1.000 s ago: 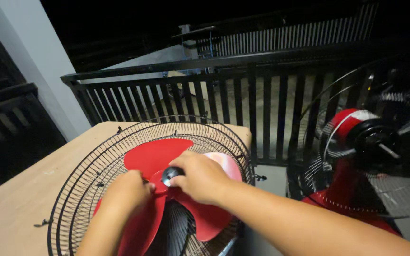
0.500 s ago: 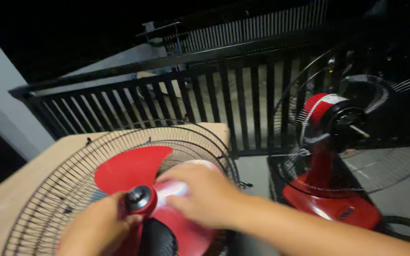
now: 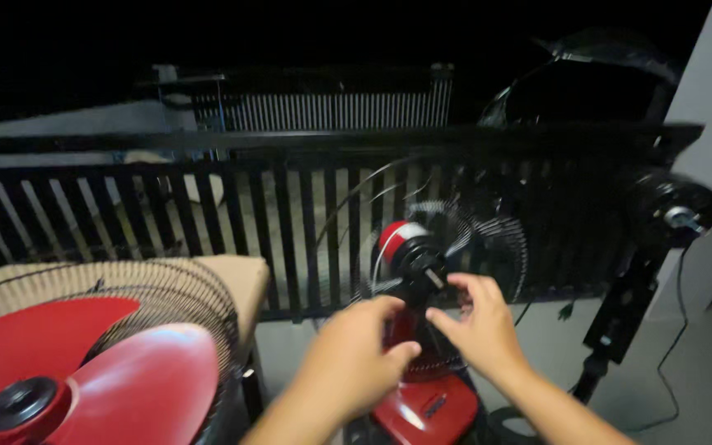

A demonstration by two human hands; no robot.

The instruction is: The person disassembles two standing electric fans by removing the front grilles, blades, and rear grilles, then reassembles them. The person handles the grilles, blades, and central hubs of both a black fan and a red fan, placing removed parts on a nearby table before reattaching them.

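My left hand [image 3: 356,354] and my right hand [image 3: 475,325] are raised side by side in front of a red floor fan [image 3: 409,247] without a blade. Its black motor hub and bare shaft [image 3: 426,272] sit just above my fingertips. The right hand's fingers are spread and hold nothing, close to the shaft. Curled fingers on the left hand hide whatever may be inside it. At the lower left a red fan blade [image 3: 84,371] with a black hub lies on a wire grille [image 3: 183,301] on a wooden table [image 3: 245,276].
A black slatted railing [image 3: 290,206] runs behind the fan. The fan's rear wire guard [image 3: 496,239] stands behind the motor. A second black fan stand with a motor head [image 3: 669,210] is at the right beside a grey wall, with a cable on the floor.
Both hands left the red blade on the table and moved right to the bladeless fan. The view swung right, so the blade and grille are now at the lower left.
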